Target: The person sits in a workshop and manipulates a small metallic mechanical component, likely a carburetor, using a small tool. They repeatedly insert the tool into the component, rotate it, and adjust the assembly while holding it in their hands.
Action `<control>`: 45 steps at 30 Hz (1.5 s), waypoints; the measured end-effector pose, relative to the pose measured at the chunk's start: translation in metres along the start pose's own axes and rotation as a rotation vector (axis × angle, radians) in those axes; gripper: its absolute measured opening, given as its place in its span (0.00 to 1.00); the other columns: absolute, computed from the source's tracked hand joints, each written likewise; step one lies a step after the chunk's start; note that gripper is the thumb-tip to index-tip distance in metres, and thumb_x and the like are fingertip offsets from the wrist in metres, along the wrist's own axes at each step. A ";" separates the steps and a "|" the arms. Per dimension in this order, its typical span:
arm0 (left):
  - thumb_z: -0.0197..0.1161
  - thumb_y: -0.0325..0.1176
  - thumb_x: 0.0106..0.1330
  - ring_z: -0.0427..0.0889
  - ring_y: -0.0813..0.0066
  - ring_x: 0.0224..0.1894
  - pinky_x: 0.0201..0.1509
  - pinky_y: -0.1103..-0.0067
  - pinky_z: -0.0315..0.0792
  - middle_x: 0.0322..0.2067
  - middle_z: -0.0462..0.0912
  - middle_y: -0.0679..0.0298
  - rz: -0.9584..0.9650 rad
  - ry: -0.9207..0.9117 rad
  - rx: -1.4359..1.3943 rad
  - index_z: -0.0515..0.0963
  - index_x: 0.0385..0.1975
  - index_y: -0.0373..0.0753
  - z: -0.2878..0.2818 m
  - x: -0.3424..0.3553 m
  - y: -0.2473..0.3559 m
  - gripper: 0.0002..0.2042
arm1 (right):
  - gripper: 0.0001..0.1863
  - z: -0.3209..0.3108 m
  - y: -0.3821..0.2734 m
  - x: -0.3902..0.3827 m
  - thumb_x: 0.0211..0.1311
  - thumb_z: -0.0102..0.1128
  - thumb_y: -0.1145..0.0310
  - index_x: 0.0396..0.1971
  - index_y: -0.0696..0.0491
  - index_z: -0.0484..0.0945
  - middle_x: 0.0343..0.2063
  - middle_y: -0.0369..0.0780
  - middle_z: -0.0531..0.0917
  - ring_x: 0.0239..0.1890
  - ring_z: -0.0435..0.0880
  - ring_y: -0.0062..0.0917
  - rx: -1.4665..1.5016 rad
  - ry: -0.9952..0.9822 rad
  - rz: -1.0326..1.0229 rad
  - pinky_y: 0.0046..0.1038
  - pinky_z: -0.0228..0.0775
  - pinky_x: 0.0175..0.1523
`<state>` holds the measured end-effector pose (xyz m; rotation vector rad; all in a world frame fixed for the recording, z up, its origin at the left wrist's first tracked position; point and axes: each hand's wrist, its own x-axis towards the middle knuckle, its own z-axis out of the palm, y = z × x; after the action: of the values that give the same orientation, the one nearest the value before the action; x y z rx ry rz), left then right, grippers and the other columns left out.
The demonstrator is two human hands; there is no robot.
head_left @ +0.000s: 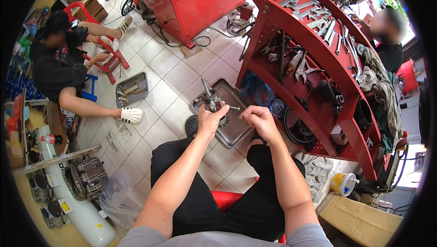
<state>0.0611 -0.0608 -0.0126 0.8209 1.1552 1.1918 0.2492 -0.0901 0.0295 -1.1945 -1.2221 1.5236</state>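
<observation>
Over a steel tray on the tiled floor, my left hand grips a metal mechanical assembly, with a long threaded rod pointing up and a thinner bar sticking out to the right. Just right of that bar, my right hand is closed with curled fingers, apart from the assembly; whether anything is inside it I cannot make out. Both my forearms reach in from the lower edge above my black-clad knees.
A red tool cart with wrenches stands right, a red machine behind. A seated person at left is near another tray; another person is far right. A white cylinder and a cardboard piece lie nearby.
</observation>
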 end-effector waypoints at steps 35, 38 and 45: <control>0.73 0.28 0.53 0.78 0.83 0.31 0.38 0.83 0.72 0.29 0.82 0.70 -0.047 -0.023 -0.028 0.80 0.33 0.38 0.002 0.000 -0.003 0.10 | 0.09 0.025 0.022 0.012 0.62 0.58 0.77 0.41 0.56 0.71 0.31 0.33 0.76 0.32 0.76 0.15 0.108 0.217 -0.045 0.19 0.70 0.36; 0.73 0.27 0.53 0.78 0.83 0.31 0.39 0.83 0.72 0.29 0.81 0.71 -0.064 -0.013 -0.045 0.80 0.32 0.39 0.001 -0.001 -0.004 0.09 | 0.11 0.027 0.025 0.011 0.61 0.59 0.78 0.43 0.57 0.71 0.34 0.34 0.75 0.35 0.76 0.16 -0.005 0.250 -0.125 0.18 0.70 0.39; 0.73 0.27 0.53 0.78 0.84 0.31 0.38 0.83 0.71 0.29 0.81 0.72 -0.050 -0.013 -0.068 0.80 0.32 0.39 0.002 -0.001 -0.002 0.09 | 0.16 0.036 0.013 0.008 0.59 0.63 0.74 0.46 0.58 0.71 0.35 0.37 0.76 0.37 0.76 0.17 -0.015 0.276 -0.179 0.21 0.70 0.42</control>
<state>0.0632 -0.0623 -0.0134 0.7432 1.1128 1.1770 0.2121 -0.0920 0.0183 -1.2244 -1.1238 1.1770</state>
